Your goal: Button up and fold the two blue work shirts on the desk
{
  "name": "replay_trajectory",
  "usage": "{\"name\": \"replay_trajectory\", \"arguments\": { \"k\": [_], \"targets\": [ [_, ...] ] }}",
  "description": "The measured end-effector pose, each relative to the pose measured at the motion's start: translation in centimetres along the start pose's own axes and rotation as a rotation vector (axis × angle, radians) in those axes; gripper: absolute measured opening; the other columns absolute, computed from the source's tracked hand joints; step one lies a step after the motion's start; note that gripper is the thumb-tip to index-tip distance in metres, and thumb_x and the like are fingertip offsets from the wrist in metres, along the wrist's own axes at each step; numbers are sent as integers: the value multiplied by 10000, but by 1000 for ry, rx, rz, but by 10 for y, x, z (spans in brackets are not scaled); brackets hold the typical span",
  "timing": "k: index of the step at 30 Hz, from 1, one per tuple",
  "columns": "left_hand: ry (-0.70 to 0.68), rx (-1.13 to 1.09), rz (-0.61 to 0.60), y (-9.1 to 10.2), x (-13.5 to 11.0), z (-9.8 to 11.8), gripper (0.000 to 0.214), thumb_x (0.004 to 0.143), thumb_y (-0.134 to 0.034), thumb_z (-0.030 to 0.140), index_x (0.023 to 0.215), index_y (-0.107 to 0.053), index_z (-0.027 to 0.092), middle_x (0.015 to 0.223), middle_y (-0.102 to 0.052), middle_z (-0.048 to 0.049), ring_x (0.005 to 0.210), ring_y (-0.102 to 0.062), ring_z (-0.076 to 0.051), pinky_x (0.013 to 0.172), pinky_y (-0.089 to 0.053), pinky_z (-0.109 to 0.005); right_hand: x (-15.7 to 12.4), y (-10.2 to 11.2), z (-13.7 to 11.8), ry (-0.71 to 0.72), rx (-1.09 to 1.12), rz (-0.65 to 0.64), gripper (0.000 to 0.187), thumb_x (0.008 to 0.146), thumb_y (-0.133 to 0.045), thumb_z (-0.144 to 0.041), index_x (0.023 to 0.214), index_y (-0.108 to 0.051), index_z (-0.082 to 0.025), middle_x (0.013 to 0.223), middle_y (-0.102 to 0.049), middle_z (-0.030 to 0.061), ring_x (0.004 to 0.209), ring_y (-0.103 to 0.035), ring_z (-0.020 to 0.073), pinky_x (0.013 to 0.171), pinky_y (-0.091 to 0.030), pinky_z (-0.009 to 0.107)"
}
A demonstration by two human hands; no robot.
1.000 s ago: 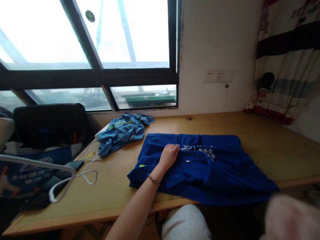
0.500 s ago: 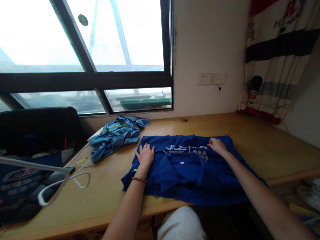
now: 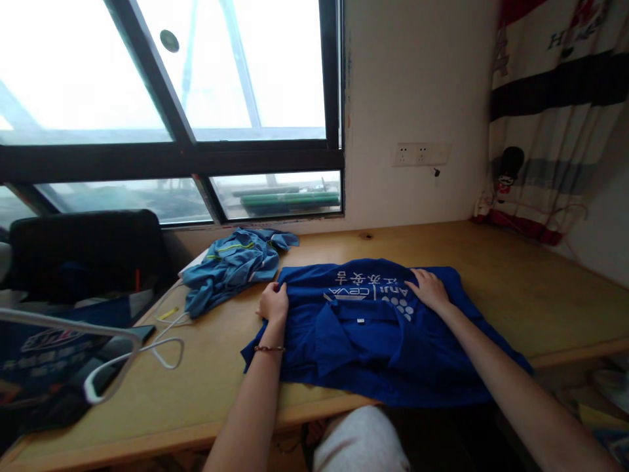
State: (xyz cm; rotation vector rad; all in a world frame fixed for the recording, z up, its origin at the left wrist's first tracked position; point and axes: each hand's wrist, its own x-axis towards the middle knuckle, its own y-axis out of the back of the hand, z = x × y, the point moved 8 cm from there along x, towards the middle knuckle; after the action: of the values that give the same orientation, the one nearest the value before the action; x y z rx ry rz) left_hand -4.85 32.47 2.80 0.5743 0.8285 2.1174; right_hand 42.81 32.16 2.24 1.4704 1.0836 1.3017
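Note:
A dark blue work shirt (image 3: 304, 341) lies spread on the table, its collar toward me and white lettering and dots across the fabric beyond the collar. My left hand (image 3: 273, 303) is closed at the shirt's left edge, its curled fingers pinching the cloth. On the right part of the lettering rests my right hand (image 3: 429, 288), fingers spread flat over the fabric. The lower right of the shirt hangs past the table's front edge.
A crumpled lighter blue garment (image 3: 236, 265) lies at the back left of the wooden table (image 3: 515, 282). White cables (image 3: 170, 357) and a dark bag (image 3: 54, 354) are at the left. A window, wall sockets (image 3: 421, 155) and a curtain (image 3: 555, 137) stand behind.
My left hand has gone from lying flat on the cloth to gripping its left edge. My right hand has opened from a pinch and flattened. More lettering shows at the shirt's far side.

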Motion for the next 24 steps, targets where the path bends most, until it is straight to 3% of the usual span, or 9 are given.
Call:
{"name": "replay_trajectory", "arguments": {
  "k": [4,6,8,10,12,14,19,21,24],
  "targets": [
    [76,93,-43,0,-1,-10,328,786,-366,426,846,-609,214,900,-618,-117,866,-543,-312,775,-330,-489,-8,-18,6,46,43,-156,481,838,-276,-508,1270,-345,-308,1350,-321,3,1218,-269,255,965,-229,435],
    [11,132,53,13,-8,1,320,804,-346,366,917,-588,190,944,-591,-141,918,-515,-321,765,-340,-491,-10,-16,4,13,68,-206,498,838,-264,-511,1277,-343,-291,1360,-303,14,1230,-247,274,968,-211,476],
    [-186,138,197,30,-25,29,325,815,-342,318,1015,-544,161,1040,-541,-157,1007,-462,-315,799,-339,-477,-15,-1,-9,6,117,-194,517,840,-255,-507,1283,-346,-254,1358,-307,44,1237,-228,292,963,-204,508],
    [-498,106,229,36,-51,66,335,830,-334,305,1068,-513,153,1127,-492,-145,1090,-403,-281,882,-310,-441,-31,23,-38,121,202,-152,517,849,-240,-497,1293,-329,-248,1363,-297,47,1252,-203,276,974,-203,496],
    [-792,76,123,26,-82,97,343,844,-326,320,1107,-495,177,1194,-461,-104,1151,-352,-239,956,-263,-393,-62,45,-79,364,292,-148,504,851,-248,-495,1311,-276,-291,1379,-263,7,1270,-171,232,1003,-186,453],
    [-951,121,-39,1,-107,110,376,843,-337,372,1164,-461,220,1255,-424,-64,1196,-300,-232,991,-220,-396,-98,53,-111,545,328,-197,502,849,-265,-496,1322,-223,-332,1388,-236,-25,1277,-155,209,1020,-157,443],
    [-888,397,-349,-62,-125,95,530,795,-293,571,1236,-394,295,1328,-352,-33,1225,-249,-294,975,-182,-503,-140,32,-134,552,219,-241,528,833,-259,-537,1320,-225,-337,1392,-220,-28,1278,-132,251,1004,-128,520],
    [-864,435,-340,-60,-126,95,537,800,-279,569,1238,-395,281,1333,-343,-47,1228,-244,-296,975,-178,-512,-141,29,-134,538,196,-235,532,835,-254,-534,1325,-217,-329,1396,-208,-26,1278,-126,254,1001,-135,522],
    [-897,436,-256,-25,-138,106,475,821,-342,473,1216,-428,223,1333,-335,-83,1241,-212,-299,980,-165,-523,-139,39,-133,588,205,-274,539,834,-268,-527,1330,-198,-327,1396,-208,-17,1276,-134,267,994,-149,531]
  ]
}}
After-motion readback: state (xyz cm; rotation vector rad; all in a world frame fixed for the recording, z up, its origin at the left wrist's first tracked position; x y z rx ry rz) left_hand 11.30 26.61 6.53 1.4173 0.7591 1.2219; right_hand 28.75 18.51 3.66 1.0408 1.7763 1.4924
